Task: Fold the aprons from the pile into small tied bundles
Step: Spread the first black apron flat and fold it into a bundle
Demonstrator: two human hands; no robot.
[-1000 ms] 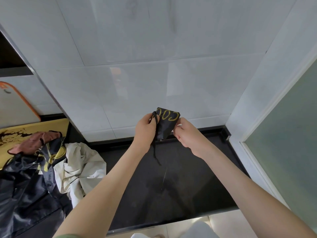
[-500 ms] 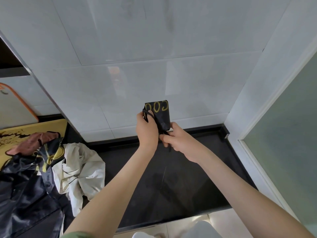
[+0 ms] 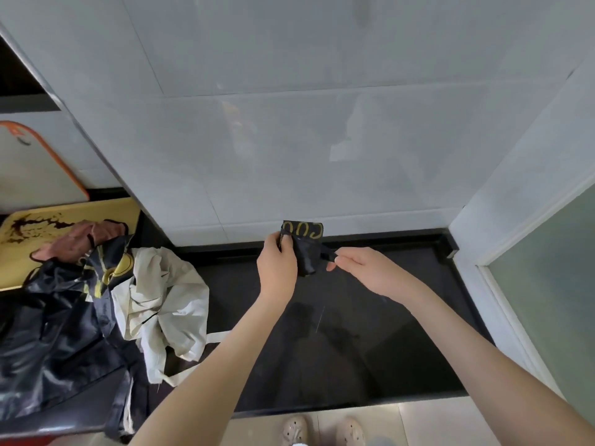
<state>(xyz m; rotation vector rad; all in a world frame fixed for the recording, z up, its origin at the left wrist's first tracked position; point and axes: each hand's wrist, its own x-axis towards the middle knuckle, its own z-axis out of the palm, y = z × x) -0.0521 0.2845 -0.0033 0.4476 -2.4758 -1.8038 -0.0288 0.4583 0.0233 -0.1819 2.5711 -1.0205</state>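
- Head view, writing: the folded black bundle, just right of the frame's centre, shows yellow letters along its top edge. They look like "COO", turned and cut off by the fold, so you cannot read the whole word.
- Your left hand grips the bundle's left side with the fingers curled round it, holding it up above the black counter.
- Your right hand pinches one dark strap between thumb and fingertips, just right of the bundle. The strap runs taut from the bundle to that pinch.
- The pile lies on the counter at the left of the frame, well apart from your hands. You can count three cloths: a shiny black apron with yellow print that is too crumpled to read, a cream apron and a pinkish cloth on top at the back.
- Behind the pile, a yellow board with dark marks lies flat, and a white board with an orange rim leans at the far left.
- Pale wall tiles fill the upper frame, and a frosted glass panel stands at the right edge.
- Two beige shoes show at the bottom edge.
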